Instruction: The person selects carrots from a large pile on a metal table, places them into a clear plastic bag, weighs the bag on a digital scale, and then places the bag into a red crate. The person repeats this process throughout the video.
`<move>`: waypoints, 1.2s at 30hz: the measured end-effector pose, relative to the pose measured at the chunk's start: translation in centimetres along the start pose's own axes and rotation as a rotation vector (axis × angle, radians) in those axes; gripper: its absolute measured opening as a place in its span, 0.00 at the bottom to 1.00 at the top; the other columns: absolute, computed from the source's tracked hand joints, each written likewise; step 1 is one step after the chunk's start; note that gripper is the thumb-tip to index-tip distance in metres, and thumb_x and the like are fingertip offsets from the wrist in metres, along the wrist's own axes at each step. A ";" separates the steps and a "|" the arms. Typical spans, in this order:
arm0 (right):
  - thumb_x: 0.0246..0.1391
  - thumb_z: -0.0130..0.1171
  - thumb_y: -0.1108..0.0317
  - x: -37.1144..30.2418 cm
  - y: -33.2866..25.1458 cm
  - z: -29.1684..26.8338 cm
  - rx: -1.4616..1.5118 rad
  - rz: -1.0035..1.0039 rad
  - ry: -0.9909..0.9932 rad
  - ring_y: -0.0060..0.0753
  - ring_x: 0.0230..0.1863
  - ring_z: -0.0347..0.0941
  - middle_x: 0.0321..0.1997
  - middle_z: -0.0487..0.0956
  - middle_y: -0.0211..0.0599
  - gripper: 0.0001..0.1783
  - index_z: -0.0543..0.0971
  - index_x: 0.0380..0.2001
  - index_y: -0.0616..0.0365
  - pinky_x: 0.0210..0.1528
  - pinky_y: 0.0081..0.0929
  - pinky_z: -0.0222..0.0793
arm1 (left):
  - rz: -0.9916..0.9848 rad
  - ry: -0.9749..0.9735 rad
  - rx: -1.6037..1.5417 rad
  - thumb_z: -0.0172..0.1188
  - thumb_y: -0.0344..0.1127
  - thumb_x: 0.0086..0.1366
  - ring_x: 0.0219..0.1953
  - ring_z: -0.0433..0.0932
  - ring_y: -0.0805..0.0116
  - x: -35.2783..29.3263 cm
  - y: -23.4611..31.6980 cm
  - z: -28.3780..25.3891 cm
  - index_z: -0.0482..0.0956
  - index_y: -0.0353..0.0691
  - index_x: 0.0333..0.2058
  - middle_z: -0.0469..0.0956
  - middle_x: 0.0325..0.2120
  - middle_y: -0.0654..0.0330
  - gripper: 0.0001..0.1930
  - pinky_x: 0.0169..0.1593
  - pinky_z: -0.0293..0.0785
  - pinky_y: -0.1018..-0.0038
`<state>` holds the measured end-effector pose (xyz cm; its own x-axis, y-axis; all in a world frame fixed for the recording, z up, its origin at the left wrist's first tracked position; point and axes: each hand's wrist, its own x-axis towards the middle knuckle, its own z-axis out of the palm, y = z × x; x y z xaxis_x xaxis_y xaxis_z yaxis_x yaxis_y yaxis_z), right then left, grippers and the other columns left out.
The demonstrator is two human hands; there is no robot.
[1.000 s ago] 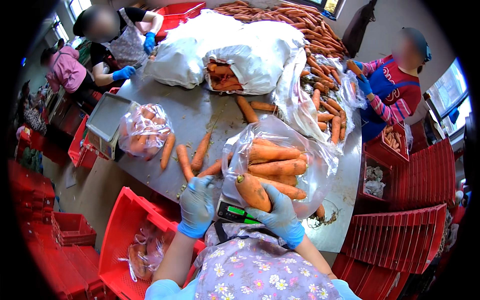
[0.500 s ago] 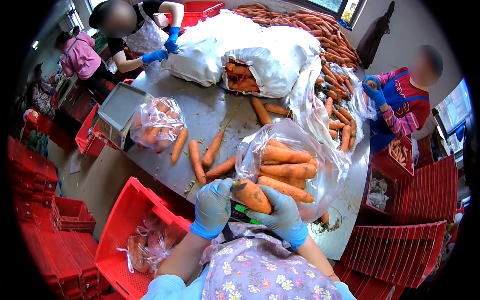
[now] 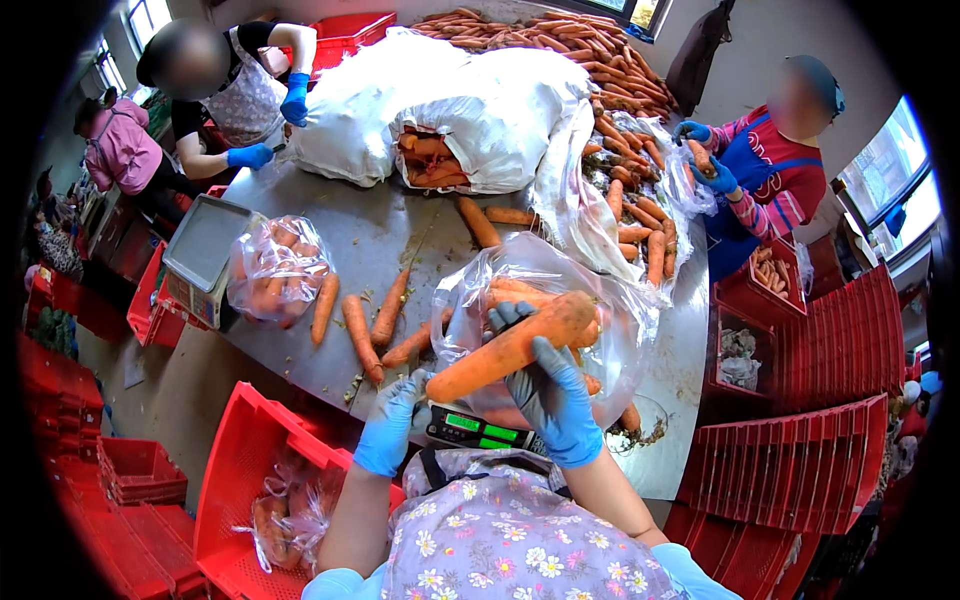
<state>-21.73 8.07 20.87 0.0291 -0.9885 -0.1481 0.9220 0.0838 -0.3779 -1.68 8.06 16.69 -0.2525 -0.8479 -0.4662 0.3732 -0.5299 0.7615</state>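
Observation:
A large orange carrot (image 3: 510, 345) is held slantwise over the clear plastic bag (image 3: 625, 350), its thick end up and to the right. Around its middle, my right hand (image 3: 560, 405) in a blue glove is closed. At the carrot's narrow end, my left hand (image 3: 395, 425), also gloved, has its fingers closed on the tip. Behind the held carrot, more carrots lie inside the open bag, partly hidden. Below the bag, a scale display (image 3: 480, 428) with green lit panels shows between my wrists.
Loose carrots (image 3: 360, 338) and a filled bag (image 3: 280, 270) lie left on the metal table (image 3: 400, 245). White sacks (image 3: 490, 110) and a carrot heap (image 3: 590, 50) are farther back. A red crate (image 3: 235, 470) stands at my left. Co-workers stand at far left and right; the right one holds a carrot.
The carrot between my hands now stretches up and right, seen at full length. My right hand has moved up under its middle. The view has shifted, so the table appears farther left.

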 end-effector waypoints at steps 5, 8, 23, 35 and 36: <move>0.47 0.56 0.79 0.5 -0.4 -1.7 0.361 0.002 0.028 0.43 0.63 0.59 0.57 0.67 0.45 0.30 0.62 0.56 0.65 0.67 0.49 0.47 | 0.152 0.030 0.026 0.50 0.43 0.67 0.13 0.57 0.85 -1.0 0.9 2.0 0.77 0.39 0.36 0.64 0.13 0.72 0.14 0.17 0.50 0.86; 0.46 0.55 0.79 0.5 -0.3 -2.0 0.427 -0.025 0.028 0.43 0.61 0.60 0.55 0.70 0.45 0.31 0.62 0.56 0.66 0.67 0.49 0.48 | 0.224 0.049 0.080 0.53 0.37 0.65 0.14 0.56 0.86 -1.4 2.1 2.9 0.77 0.39 0.38 0.64 0.15 0.73 0.09 0.18 0.49 0.86; 0.38 0.57 0.78 1.2 -5.3 -1.8 -2.140 -0.660 -0.182 0.45 0.40 0.72 0.38 0.75 0.45 0.24 0.71 0.44 0.58 0.43 0.36 0.68 | 0.287 0.233 0.262 0.54 0.27 0.62 0.28 0.70 0.82 1.8 -0.6 0.9 0.77 0.33 0.34 0.75 0.27 0.67 0.05 0.33 0.67 0.85; 0.40 0.61 0.74 0.1 -5.2 -4.4 -2.110 -0.616 -0.066 0.49 0.40 0.73 0.39 0.76 0.45 0.22 0.74 0.44 0.56 0.43 0.36 0.69 | 0.260 0.272 0.395 0.51 0.24 0.62 0.35 0.71 0.81 1.4 -1.7 -0.5 0.78 0.33 0.38 0.77 0.33 0.66 0.08 0.41 0.67 0.85; 0.43 0.60 0.74 -0.4 -5.5 -3.9 -2.044 -0.601 -0.018 0.48 0.40 0.73 0.38 0.77 0.44 0.18 0.76 0.41 0.57 0.42 0.34 0.69 | 0.268 0.268 0.349 0.52 0.25 0.61 0.35 0.71 0.82 1.2 -1.9 -0.6 0.78 0.34 0.39 0.77 0.33 0.67 0.09 0.41 0.67 0.85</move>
<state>-28.31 8.55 19.42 -0.0203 -0.9400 0.3405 -0.7947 -0.1915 -0.5761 -2.13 8.01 14.37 0.0657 -0.9523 -0.2980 0.0621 -0.2941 0.9537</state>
